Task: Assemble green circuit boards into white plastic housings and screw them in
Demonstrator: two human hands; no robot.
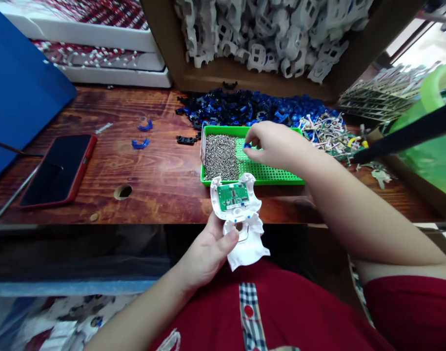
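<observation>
The left hand grips a white case in front of the desk, just below its near edge at the lower end. The thumb lies on the case's lower part; the other fingers are mostly hidden behind it. A green board sits in the upper part, whose top end overlaps the near rim of a green tray in this view.

The right hand is over the tray, its thumb and forefinger pinched on a small blue piece; its exact shape is too small to tell. Screws fill the tray's left part, while the mesh floor shows at the right.

Behind the tray lies a heap of blue and black parts, with a tangle of wires to its right. Farther back, a carton holds many white shells. Left of the tray are a black part and two blue clips. A phone lies farther left, near a round hole in the desk.
</observation>
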